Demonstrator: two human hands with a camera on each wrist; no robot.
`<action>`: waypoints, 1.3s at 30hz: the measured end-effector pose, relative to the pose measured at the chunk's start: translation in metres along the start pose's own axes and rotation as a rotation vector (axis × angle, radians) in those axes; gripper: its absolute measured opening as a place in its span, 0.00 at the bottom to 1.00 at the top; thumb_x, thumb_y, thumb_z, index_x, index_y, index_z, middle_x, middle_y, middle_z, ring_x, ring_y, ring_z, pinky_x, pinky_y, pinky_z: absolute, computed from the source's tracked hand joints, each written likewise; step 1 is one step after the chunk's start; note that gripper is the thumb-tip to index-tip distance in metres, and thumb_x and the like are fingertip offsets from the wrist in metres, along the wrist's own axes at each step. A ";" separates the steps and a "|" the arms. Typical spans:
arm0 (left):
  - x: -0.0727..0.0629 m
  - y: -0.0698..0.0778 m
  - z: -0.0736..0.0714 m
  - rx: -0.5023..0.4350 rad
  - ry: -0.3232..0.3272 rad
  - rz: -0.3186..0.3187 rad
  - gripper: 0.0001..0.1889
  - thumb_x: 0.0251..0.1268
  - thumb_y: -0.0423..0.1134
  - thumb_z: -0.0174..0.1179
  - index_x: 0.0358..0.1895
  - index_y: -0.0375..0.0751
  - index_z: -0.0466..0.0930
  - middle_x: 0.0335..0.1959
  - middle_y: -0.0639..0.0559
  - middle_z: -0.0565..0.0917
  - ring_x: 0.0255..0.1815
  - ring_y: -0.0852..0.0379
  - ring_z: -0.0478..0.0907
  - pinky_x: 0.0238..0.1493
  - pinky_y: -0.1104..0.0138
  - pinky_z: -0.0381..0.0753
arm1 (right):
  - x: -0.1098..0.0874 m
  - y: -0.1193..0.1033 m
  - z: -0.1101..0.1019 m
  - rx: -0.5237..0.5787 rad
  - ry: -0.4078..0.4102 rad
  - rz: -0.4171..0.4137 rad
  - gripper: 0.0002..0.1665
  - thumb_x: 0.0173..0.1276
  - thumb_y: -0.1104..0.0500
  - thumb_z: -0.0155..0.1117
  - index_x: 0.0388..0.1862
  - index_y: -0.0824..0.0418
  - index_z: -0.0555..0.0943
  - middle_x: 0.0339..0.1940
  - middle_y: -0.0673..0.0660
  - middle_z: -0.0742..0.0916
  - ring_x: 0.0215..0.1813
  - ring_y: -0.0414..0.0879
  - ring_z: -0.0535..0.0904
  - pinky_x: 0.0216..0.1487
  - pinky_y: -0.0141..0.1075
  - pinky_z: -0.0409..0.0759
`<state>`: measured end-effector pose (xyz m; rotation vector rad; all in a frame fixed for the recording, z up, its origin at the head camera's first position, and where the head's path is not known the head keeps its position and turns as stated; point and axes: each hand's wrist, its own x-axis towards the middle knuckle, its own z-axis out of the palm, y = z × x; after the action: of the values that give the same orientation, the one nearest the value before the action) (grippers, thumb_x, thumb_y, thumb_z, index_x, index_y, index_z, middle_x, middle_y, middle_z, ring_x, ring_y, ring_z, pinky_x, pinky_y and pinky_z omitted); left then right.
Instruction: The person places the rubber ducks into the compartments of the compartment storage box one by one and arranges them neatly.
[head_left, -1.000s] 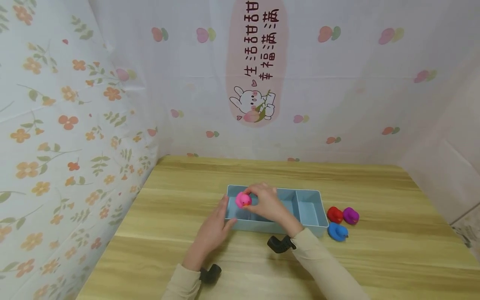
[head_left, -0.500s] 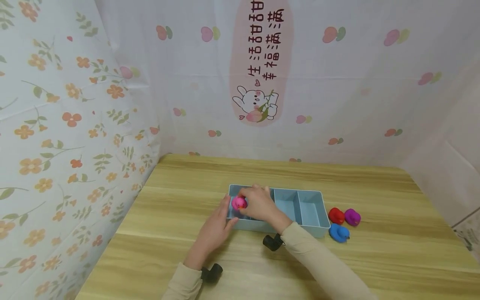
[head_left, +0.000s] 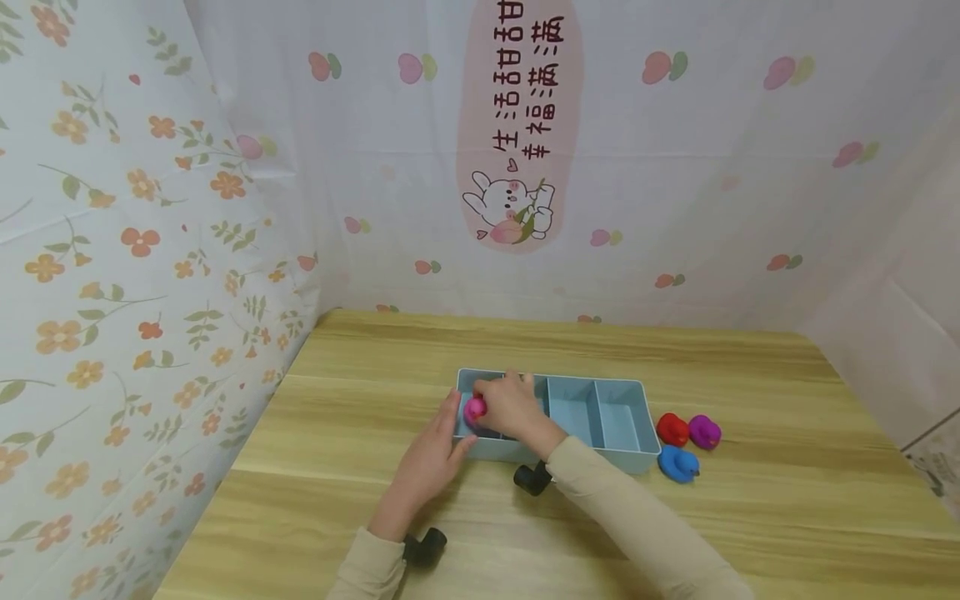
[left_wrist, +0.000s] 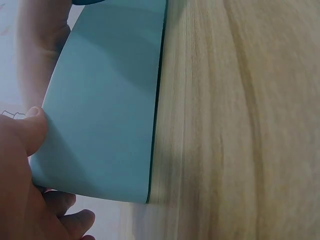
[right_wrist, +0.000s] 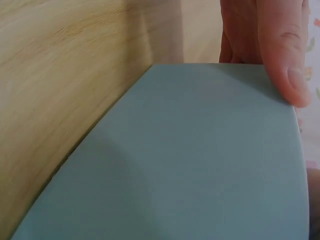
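Observation:
A pink rubber duck (head_left: 473, 412) is low in the leftmost compartment of a light blue divided box (head_left: 628, 461). My right hand (head_left: 516, 408) reaches over the box from the right and pinches the duck, partly covering it and the neighbouring compartment. At the box's left end, my left hand (head_left: 426, 467) holds the corner, thumb at the front rim and fingers along the end wall. The left wrist view shows that thumb (left_wrist: 34, 131) on the rim of the box (left_wrist: 102, 105). Mostly the front wall of the box (right_wrist: 200, 150) fills the right wrist view.
Just right of the box, a red duck (head_left: 672, 430), a purple duck (head_left: 705, 432) and a blue duck (head_left: 678, 463) sit on the wooden table (head_left: 795, 500). Patterned cloth (head_left: 375, 167) hangs behind the table and along its left side.
My right hand has moved left and down with the pink duck, which is now lower inside the leftmost compartment. The left hand stays at the box's left end.

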<state>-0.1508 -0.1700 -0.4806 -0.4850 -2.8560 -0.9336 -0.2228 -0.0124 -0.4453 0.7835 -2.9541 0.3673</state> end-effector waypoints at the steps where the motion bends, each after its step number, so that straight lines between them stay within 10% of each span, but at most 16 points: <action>1: 0.000 0.000 0.000 -0.003 -0.002 -0.001 0.38 0.72 0.48 0.52 0.75 0.34 0.45 0.76 0.39 0.54 0.73 0.42 0.58 0.71 0.51 0.62 | 0.000 -0.001 0.000 -0.003 -0.005 0.006 0.13 0.51 0.51 0.75 0.35 0.51 0.82 0.29 0.48 0.88 0.32 0.47 0.69 0.37 0.42 0.60; 39: -0.001 0.003 0.001 0.031 0.015 -0.010 0.37 0.72 0.49 0.51 0.75 0.33 0.48 0.74 0.38 0.58 0.70 0.37 0.63 0.68 0.46 0.65 | -0.006 -0.002 -0.027 0.034 -0.082 -0.008 0.18 0.54 0.50 0.74 0.44 0.50 0.84 0.38 0.48 0.88 0.37 0.47 0.73 0.38 0.42 0.58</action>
<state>-0.1490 -0.1679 -0.4799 -0.4592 -2.8574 -0.8898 -0.2167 -0.0051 -0.4197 0.8344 -3.0271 0.3955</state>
